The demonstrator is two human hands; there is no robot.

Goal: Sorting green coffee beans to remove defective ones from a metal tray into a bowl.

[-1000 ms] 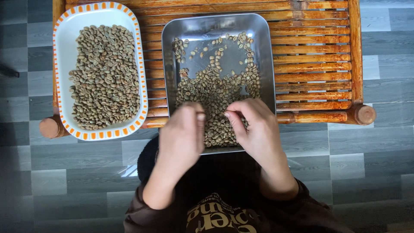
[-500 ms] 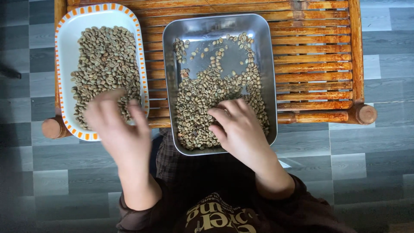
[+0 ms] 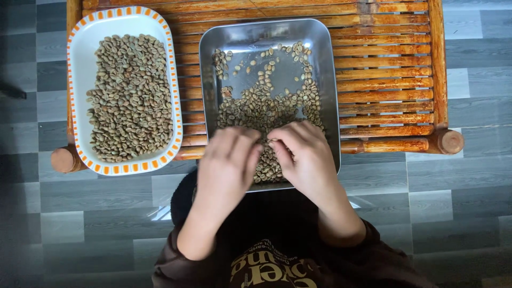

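Grey plank-pattern floor fills the head view, with a low slatted wooden table (image 3: 384, 64) across the far half. On it, centre, sits a rectangular steel tray (image 3: 325, 69), long axis running near-to-far, its near edge overhanging the table toward the person. Green coffee beans (image 3: 266, 106) lie in that tray, thick in the near half, thin and scattered at the far end with bare metal showing through. Left hand (image 3: 228, 162) and right hand (image 3: 305, 157) both sit over the near end of the tray, side by side, fingertips almost touching at the middle. Left hand: fingers curled down, loosely closed, on the bean pile; cannot tell whether it has a bean. Right hand: thumb and forefinger pinched together at the tip, looks like a small bean grip, but the bean itself is too small to confirm. Beans lie directly under and just beyond both hands, so the pile spreads away from the fingertips toward the far end; neither hand is clearly nearer. Left of the tray, just beside it but apart, a white oval dish with orange-checked rim (image 3: 80, 64) holds a second heap of pale beans (image 3: 130, 96), long axis also near-to-far. That dish lies on the left hand's side, well apart from the right hand. Dark brown sleeves and a dark top with lettering show at the near edge.
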